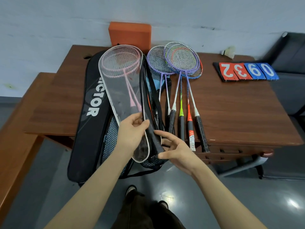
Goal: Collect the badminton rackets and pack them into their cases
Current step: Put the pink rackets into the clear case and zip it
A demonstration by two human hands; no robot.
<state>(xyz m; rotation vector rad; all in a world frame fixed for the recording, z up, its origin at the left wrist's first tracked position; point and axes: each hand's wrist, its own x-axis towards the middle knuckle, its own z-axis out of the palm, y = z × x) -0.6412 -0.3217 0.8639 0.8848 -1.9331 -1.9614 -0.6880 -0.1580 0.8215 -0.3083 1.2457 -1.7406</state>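
While the loose rackets are waiting on the wooden table (231,113), the head camera is showing both hands working at the near end of the cases. The left hand (132,131) is pinching the edge of the clear mesh case (122,90), which is lying on top of the black Victor bag (90,113) and already carrying two pink rackets (122,63), heads toward the wall. The right hand (175,146) is hanging half open, fingers (160,133) touching the narrow end of a black case (153,138) just beside the clear one; I cannot tell whether it is truly gripping it. To the right, the purple rackets (179,61) and others are lying fanned out, handles pointing at the table edge. An orange block (130,35), a shuttlecock (229,52) and a flip scoreboard (245,71) are sitting farther back.

Here is the risk, as I judge it: the cases are overhanging the table edge, so a tug on the black one could be dragging the whole stack floorward, and its straps could be snagging the neighbouring handles.
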